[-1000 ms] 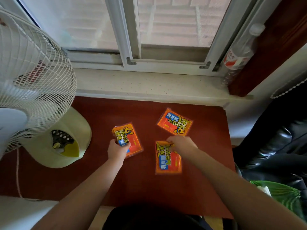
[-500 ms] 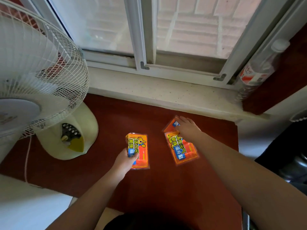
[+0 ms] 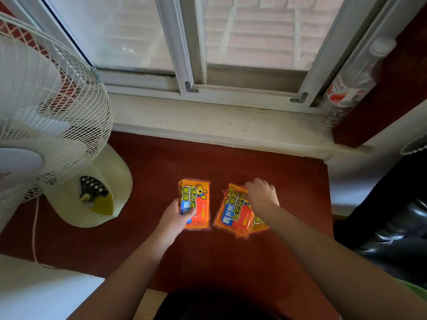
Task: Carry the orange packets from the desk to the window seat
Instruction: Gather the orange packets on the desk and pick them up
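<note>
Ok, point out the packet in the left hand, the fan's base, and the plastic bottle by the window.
Left-hand packet point(image 3: 196, 199): head view, on its printed orange front.
Fan base point(image 3: 111, 179): head view, on its pale plastic top.
Plastic bottle point(image 3: 346, 91): head view, on its red and white label.

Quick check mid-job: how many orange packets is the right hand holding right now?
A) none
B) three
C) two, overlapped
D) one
C: the right hand grips the top packet, and a second packet peeks out beneath it; the left hand holds a single packet.
</note>
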